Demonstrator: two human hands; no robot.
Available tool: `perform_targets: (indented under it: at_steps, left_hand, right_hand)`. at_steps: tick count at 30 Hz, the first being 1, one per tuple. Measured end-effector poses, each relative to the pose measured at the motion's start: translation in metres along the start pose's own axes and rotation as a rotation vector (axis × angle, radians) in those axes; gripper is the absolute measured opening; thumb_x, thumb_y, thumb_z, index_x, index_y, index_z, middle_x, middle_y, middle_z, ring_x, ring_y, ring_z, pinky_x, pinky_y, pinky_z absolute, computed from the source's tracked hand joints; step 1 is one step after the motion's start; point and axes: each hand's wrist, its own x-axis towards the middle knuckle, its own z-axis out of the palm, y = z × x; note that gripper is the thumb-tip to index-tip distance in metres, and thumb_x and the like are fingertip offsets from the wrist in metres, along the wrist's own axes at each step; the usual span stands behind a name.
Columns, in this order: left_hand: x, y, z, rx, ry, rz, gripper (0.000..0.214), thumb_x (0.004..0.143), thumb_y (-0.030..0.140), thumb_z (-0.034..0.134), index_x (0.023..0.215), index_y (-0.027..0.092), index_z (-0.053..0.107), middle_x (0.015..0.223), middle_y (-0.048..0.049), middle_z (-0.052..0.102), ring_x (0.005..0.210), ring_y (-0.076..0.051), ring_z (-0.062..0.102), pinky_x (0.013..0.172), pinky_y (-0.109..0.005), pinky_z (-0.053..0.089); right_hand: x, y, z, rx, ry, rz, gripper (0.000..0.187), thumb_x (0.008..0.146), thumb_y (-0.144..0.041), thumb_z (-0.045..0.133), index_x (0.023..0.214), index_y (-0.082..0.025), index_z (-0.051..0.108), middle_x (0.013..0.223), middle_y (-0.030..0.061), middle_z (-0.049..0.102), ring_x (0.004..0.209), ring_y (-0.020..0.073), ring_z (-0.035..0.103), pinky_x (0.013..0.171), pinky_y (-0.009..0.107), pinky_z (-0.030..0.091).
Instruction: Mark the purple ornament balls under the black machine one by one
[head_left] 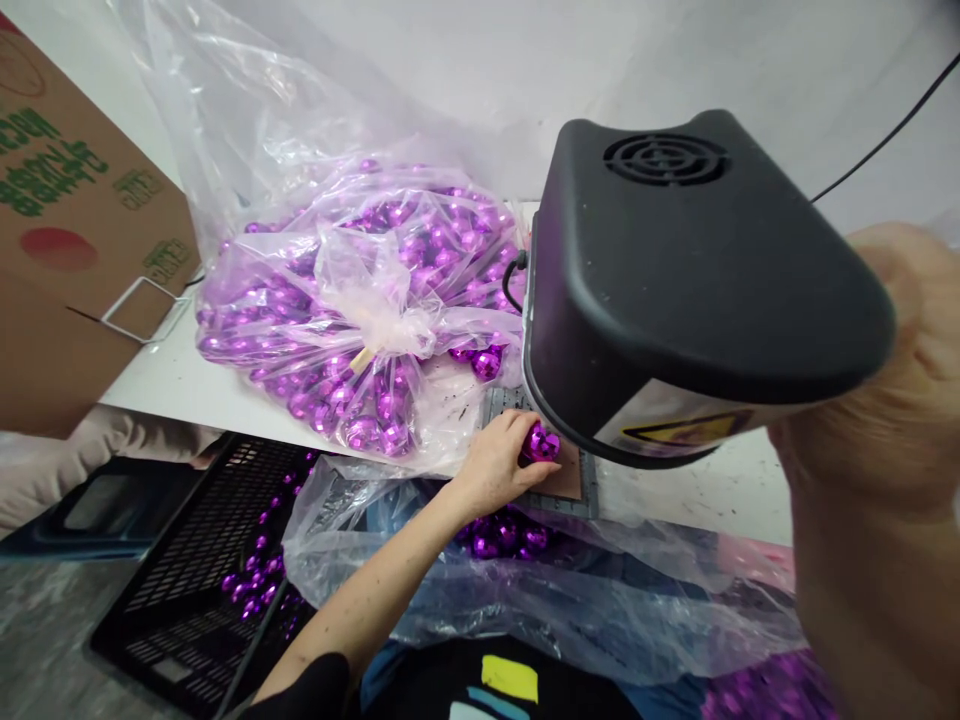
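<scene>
My left hand (504, 456) reaches over the edge of the white table, thumb and fingers closed around a shiny purple faceted ball (541, 442). That ball is held over a brown board (564, 478) on a grey ruled mat (588, 490). Close to the camera, a black machine housing (720, 270) with a round vent grille and a yellow warning label covers much of the right side. My right hand (900, 290) is against the housing's right end; its fingers are hidden or blurred. More purple balls (499, 535) lie in clear plastic over my lap.
A large clear bag (360, 300) full of purple balls lies on the white table (161, 385). Left of it stands a cardboard box (82, 220) with a wire stand (146, 310). Below is a black crate (180, 600) with purple balls. Another person's sleeve (112, 450) shows at left.
</scene>
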Motion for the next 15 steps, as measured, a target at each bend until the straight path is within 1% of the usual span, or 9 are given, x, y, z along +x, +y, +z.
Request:
perform_targets:
  at_steps: [3,7,9,12,14,15]
  left_hand:
    - [0.002,0.000,0.005,-0.029,0.005,-0.039,0.042,0.081,0.041,0.075,0.119,0.025,0.066,0.123,-0.0100,0.066,0.122,-0.033,0.056,0.110,-0.050,0.041]
    - [0.001,-0.007,0.014,-0.122,0.040,-0.050,0.044,0.081,0.042,0.075,0.120,0.025,0.066,0.125,-0.0102,0.066,0.127,-0.034,0.051,0.113,-0.054,0.037]
    - [0.000,-0.009,0.016,-0.156,0.034,-0.048,0.044,0.082,0.044,0.073,0.120,0.025,0.065,0.126,-0.0106,0.065,0.129,-0.034,0.049,0.114,-0.055,0.035]
    - [-0.001,-0.007,0.015,-0.177,0.009,-0.067,0.041,0.083,0.047,0.071,0.117,0.025,0.065,0.126,-0.0111,0.064,0.131,-0.035,0.047,0.115,-0.056,0.033]
    - [-0.001,-0.005,0.014,-0.201,0.000,-0.089,0.040,0.083,0.048,0.070,0.117,0.025,0.065,0.127,-0.0109,0.063,0.131,-0.035,0.046,0.115,-0.057,0.032]
    - [-0.001,-0.003,0.013,-0.221,0.001,-0.101,0.041,0.084,0.047,0.069,0.117,0.025,0.065,0.127,-0.0108,0.062,0.131,-0.035,0.046,0.116,-0.056,0.031]
  right_hand:
    - [0.000,-0.002,-0.001,-0.009,-0.006,0.004,0.053,0.090,-0.057,0.054,0.070,-0.008,0.055,0.060,-0.0007,0.034,0.058,-0.0019,0.034,0.053,0.018,0.026]
    - [0.001,-0.003,-0.002,-0.014,-0.027,0.041,0.057,0.089,-0.063,0.052,0.074,-0.009,0.058,0.061,-0.0004,0.035,0.058,-0.0018,0.034,0.050,0.015,0.024]
    - [0.002,-0.002,-0.001,0.015,-0.034,0.036,0.053,0.089,-0.059,0.055,0.074,-0.009,0.058,0.060,-0.0008,0.033,0.057,-0.0018,0.034,0.050,0.016,0.025]
    - [-0.001,-0.002,0.000,0.016,-0.028,0.013,0.039,0.089,-0.045,0.060,0.075,-0.009,0.058,0.058,-0.0016,0.031,0.055,-0.0018,0.032,0.053,0.017,0.025]
    - [-0.009,-0.003,-0.003,-0.088,0.022,-0.048,0.037,0.092,-0.044,0.056,0.077,-0.011,0.061,0.059,-0.0009,0.037,0.056,-0.0011,0.034,0.055,0.019,0.024]
    - [-0.017,-0.004,-0.007,-0.157,0.041,-0.082,0.038,0.094,-0.046,0.052,0.080,-0.013,0.063,0.062,0.0001,0.044,0.058,-0.0002,0.039,0.056,0.021,0.026]
